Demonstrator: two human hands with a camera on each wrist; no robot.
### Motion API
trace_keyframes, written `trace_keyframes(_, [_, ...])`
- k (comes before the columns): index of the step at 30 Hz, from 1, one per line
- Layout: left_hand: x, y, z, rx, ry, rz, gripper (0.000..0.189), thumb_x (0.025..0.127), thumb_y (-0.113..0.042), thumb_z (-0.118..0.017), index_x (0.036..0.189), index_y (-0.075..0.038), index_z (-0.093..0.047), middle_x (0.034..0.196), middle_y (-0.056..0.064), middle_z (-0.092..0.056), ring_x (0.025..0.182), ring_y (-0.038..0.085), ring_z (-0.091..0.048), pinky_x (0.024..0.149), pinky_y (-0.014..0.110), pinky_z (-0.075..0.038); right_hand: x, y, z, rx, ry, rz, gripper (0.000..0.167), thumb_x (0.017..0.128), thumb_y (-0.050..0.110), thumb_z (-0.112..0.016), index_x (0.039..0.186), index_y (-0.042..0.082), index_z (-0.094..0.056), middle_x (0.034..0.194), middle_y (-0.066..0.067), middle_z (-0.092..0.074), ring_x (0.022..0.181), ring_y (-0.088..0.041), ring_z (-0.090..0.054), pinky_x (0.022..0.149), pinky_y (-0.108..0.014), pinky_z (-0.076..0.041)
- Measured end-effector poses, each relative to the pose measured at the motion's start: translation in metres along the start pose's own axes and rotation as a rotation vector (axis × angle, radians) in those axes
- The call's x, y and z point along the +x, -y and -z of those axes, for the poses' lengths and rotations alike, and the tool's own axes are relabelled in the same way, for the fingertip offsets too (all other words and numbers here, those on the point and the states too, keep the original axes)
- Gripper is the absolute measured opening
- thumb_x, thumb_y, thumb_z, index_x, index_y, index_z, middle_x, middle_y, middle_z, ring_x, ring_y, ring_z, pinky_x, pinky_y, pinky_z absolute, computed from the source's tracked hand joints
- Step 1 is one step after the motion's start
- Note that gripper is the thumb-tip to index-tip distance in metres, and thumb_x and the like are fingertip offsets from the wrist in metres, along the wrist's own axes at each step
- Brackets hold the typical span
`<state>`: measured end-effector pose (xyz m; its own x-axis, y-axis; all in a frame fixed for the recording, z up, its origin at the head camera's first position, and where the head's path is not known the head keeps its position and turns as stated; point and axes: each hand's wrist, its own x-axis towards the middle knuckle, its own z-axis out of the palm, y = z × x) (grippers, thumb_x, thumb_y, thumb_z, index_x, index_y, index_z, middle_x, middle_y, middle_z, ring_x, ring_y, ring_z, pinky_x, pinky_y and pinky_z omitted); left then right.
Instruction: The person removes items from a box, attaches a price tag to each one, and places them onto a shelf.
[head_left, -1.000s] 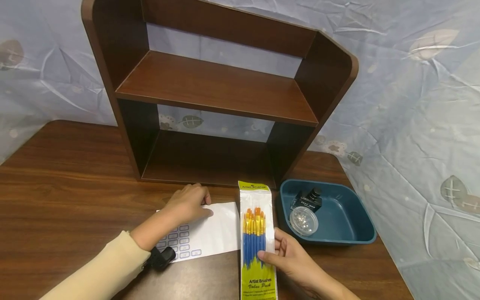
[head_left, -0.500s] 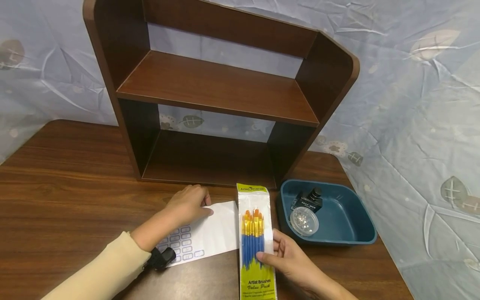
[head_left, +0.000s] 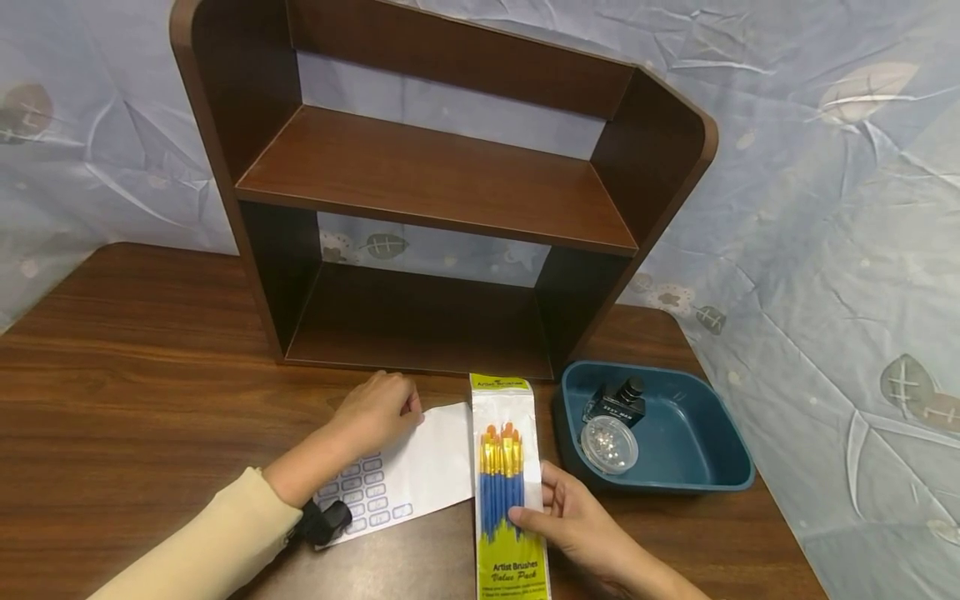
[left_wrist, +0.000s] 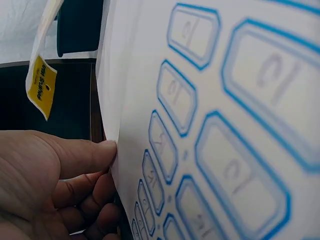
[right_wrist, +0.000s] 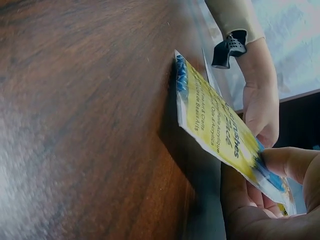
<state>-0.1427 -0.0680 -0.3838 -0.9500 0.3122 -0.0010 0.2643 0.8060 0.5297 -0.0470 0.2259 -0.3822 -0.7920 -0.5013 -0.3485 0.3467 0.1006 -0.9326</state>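
My right hand (head_left: pixel 588 529) grips the right edge of a flat pack of artist brushes (head_left: pixel 510 458), thumb on the front and fingers behind. Blue handles, gold ferrules and orange tips show through its front. In the right wrist view the brush pack (right_wrist: pixel 215 125) is tilted above the wood. My left hand (head_left: pixel 381 412) pinches the far edge of a white sticker sheet (head_left: pixel 442 458) printed with blue-framed labels. The left wrist view shows the thumb against the edge of the sheet (left_wrist: pixel 130 100), the other fingers curled behind it. The pack overlaps the sheet's right end in the head view.
A brown two-tier shelf (head_left: pixel 435 175) stands behind the hands on the wooden table (head_left: pixel 135 400). To the right sits a blue basin (head_left: pixel 697 433) holding a black bottle (head_left: pixel 618 404) and a round clear case (head_left: pixel 609 444) of small bits. Patterned cloth (head_left: pixel 825 250) hangs behind.
The brush pack has shifted slightly left and toward me in my right hand. The sticker sheet's near part has dipped a little toward me, while my left hand keeps its pinch.
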Motion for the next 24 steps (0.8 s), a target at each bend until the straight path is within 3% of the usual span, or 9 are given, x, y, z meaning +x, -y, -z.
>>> trace_keyframes(3, [-0.002, 0.002, 0.001, 0.023, -0.013, -0.013, 0.012, 0.091, -0.01, -0.072, 0.08, -0.013, -0.071, 0.083, 0.002, -0.065, 0.09, 0.024, -0.058, 0.078, 0.04, -0.051, 0.002, -0.001, -0.001, -0.001, 0.004, 0.004, 0.068, 0.099, 0.008, -0.068, 0.152, -0.013, -0.03, 0.133, -0.025, -0.069, 0.11, -0.02, -0.075, 0.095, -0.037, -0.062])
trace_keyframes(6, [-0.005, 0.005, 0.005, 0.025, -0.018, 0.002, 0.011, 0.094, -0.01, -0.07, 0.082, -0.011, -0.071, 0.088, 0.004, -0.067, 0.103, 0.032, -0.064, 0.101, 0.05, -0.053, 0.003, -0.001, -0.003, 0.007, -0.001, -0.007, 0.066, 0.1, 0.009, -0.069, 0.15, -0.013, -0.032, 0.131, -0.026, -0.07, 0.109, -0.021, -0.076, 0.093, -0.037, -0.063])
trace_keyframes(9, [-0.009, 0.01, 0.01, 0.016, -0.017, 0.028, 0.013, 0.096, -0.01, -0.067, 0.083, -0.011, -0.069, 0.09, 0.006, -0.066, 0.111, 0.035, -0.065, 0.12, 0.058, -0.042, 0.006, -0.001, -0.005, -0.002, -0.022, -0.022, 0.062, 0.099, 0.01, -0.069, 0.146, -0.013, -0.035, 0.127, -0.025, -0.072, 0.106, -0.021, -0.076, 0.091, -0.035, -0.064])
trace_keyframes(11, [-0.01, 0.013, 0.015, -0.011, -0.018, 0.041, 0.013, 0.098, -0.01, -0.065, 0.085, -0.01, -0.067, 0.088, 0.006, -0.065, 0.101, 0.032, -0.066, 0.115, 0.055, -0.047, 0.008, -0.001, -0.007, -0.015, -0.044, -0.035, 0.059, 0.099, 0.01, -0.07, 0.143, -0.013, -0.039, 0.122, -0.024, -0.074, 0.104, -0.021, -0.077, 0.089, -0.033, -0.064])
trace_keyframes(13, [-0.012, 0.017, 0.02, -0.05, -0.017, 0.052, 0.011, 0.099, -0.009, -0.062, 0.089, -0.007, -0.066, 0.086, 0.006, -0.064, 0.089, 0.026, -0.062, 0.095, 0.048, -0.056, 0.009, 0.0, -0.008, -0.038, -0.071, -0.044, 0.056, 0.099, 0.011, -0.071, 0.14, -0.013, -0.042, 0.118, -0.022, -0.075, 0.102, -0.02, -0.077, 0.087, -0.031, -0.064])
trace_keyframes(16, [-0.014, 0.024, 0.026, -0.118, -0.034, 0.055, 0.008, 0.099, -0.007, -0.061, 0.094, -0.003, -0.066, 0.084, 0.008, -0.064, 0.078, 0.021, -0.056, 0.07, 0.036, -0.049, 0.011, 0.0, -0.009, -0.071, -0.103, -0.044, 0.051, 0.098, 0.01, -0.072, 0.135, -0.012, -0.045, 0.114, -0.02, -0.077, 0.098, -0.019, -0.077, 0.084, -0.028, -0.064])
trace_keyframes(24, [-0.02, 0.044, 0.038, -0.219, -0.168, 0.041, 0.006, 0.096, -0.003, -0.067, 0.092, 0.001, -0.068, 0.08, 0.009, -0.064, 0.071, 0.017, -0.054, 0.059, 0.024, -0.042, 0.016, 0.001, -0.013, -0.108, -0.126, -0.032, 0.043, 0.097, 0.011, -0.072, 0.127, -0.01, -0.05, 0.11, -0.02, -0.077, 0.092, -0.017, -0.076, 0.079, -0.026, -0.063])
